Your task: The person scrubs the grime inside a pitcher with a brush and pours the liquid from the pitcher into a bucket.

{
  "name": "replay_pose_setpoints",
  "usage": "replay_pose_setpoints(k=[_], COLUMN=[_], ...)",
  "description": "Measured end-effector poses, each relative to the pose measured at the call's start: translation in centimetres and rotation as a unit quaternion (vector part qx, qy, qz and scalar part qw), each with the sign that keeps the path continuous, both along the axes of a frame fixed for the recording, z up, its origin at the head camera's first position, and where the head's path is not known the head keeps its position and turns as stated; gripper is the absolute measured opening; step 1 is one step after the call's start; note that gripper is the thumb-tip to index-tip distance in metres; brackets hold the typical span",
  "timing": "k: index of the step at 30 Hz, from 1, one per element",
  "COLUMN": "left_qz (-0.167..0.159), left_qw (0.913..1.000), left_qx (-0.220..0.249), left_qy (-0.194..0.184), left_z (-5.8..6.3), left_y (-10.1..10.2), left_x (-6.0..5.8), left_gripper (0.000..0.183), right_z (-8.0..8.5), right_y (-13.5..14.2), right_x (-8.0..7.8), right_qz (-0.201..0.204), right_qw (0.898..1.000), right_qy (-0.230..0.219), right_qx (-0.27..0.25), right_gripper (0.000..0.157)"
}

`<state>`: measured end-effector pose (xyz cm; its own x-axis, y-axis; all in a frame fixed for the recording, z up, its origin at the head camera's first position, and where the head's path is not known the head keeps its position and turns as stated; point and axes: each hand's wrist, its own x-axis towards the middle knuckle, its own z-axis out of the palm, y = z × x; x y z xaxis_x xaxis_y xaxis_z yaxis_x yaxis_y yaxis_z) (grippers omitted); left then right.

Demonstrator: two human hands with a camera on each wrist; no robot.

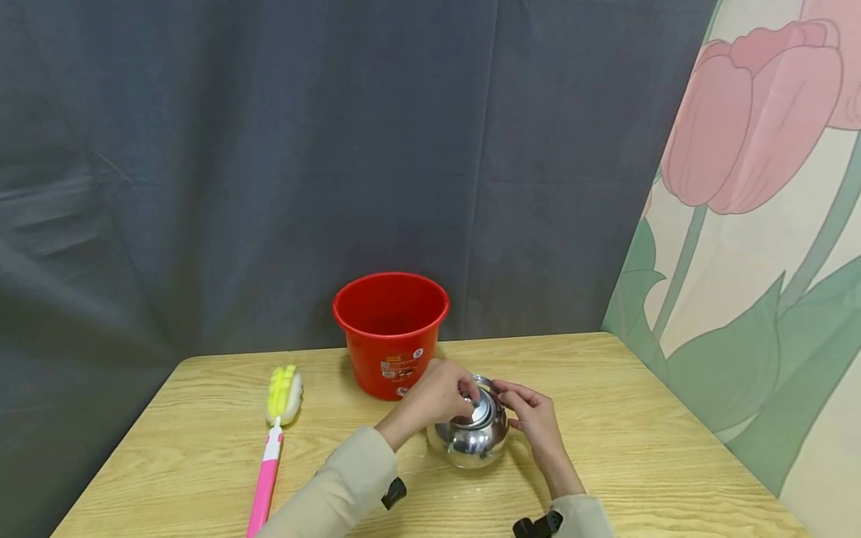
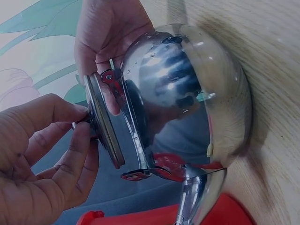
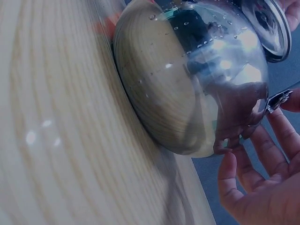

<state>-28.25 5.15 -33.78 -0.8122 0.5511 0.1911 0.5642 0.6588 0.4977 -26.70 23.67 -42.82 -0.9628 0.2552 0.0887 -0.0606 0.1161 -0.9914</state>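
Note:
A shiny round metal kettle [image 1: 469, 447] stands on the wooden table, its spout [image 2: 201, 190] showing in the left wrist view. My left hand [image 1: 440, 394] pinches the knob of the kettle's lid [image 2: 104, 122] between thumb and fingers. The lid is tilted, with a gap between it and the opening. At the kettle's other side, my right hand [image 1: 534, 418] holds it by the handle bracket [image 3: 280, 101], fingertips against the body. Water drops dot the metal in the right wrist view.
Just behind the kettle is a red plastic bucket [image 1: 390, 340] with a label. A long brush with a pink handle [image 1: 264, 486] and a yellow and white head [image 1: 285, 394] lies on the left of the table [image 1: 639, 448]. Dark cloth [image 1: 323, 149] hangs behind.

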Motion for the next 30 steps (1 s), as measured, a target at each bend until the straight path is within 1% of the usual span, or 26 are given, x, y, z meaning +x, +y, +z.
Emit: replay_pose_setpoints(k=[6, 13, 21, 30], left_qz=[0.007, 0.011, 0.011, 0.008], left_qw=[0.9998, 0.9991, 0.9989, 0.9991], left_qx=[-0.009, -0.012, -0.009, -0.012], left_qy=[-0.017, -0.038, -0.044, -0.041], left_z=[0.1, -0.4, -0.8, -1.1], left_y=[0.9, 1.5, 1.6, 1.7], left_x=[-0.7, -1.4, -1.5, -1.5], left_gripper=[0.01, 0.011, 0.012, 0.011], right_z=[0.1, 0.0, 0.0, 0.0], right_y=[0.1, 0.1, 0.0, -0.1], right_x=[0.1, 0.1, -0.1, 0.0], right_qz=[0.004, 0.001, -0.001, 0.0], right_qw=[1.0, 1.0, 1.0, 1.0], right_qy=[0.003, 0.0, -0.003, -0.005], right_qx=[-0.006, -0.005, -0.004, -0.001], right_gripper=[0.028, 0.028, 0.028, 0.028])
